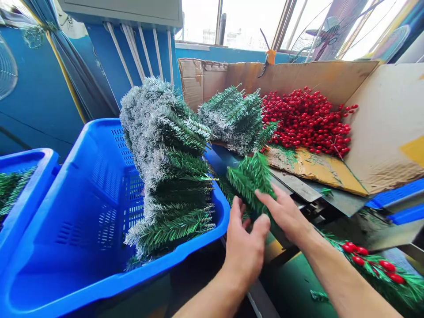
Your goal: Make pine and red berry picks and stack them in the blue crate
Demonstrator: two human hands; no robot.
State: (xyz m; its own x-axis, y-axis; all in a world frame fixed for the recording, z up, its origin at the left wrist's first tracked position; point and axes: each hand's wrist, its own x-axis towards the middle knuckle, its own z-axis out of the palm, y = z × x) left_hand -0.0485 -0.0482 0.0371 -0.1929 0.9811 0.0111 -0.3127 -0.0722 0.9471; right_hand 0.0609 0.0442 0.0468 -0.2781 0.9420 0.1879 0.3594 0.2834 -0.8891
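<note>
Bright green artificial pine sprigs [253, 176] stand between my hands, just beyond the blue crate's right edge. My right hand [288, 214] grips them from the right, its thumb across the front and most fingers hidden behind. On the near left side, my left hand [245, 245] is cupped close to the sprigs, thumb and fingers apart; whether its fingertips touch them I cannot tell. Frosted pine sprigs [165, 172] are stacked in the blue crate [76, 194] to the left. Another frosted bundle [232, 117] lies beyond my hands.
A cut-open cardboard box [380, 119] holds a heap of red berry stems [308, 119] at the back right. Metal plates [344, 201] lie before it. A green garland with berries [380, 265] is beside my right forearm. A second blue crate [29, 176] stands far left.
</note>
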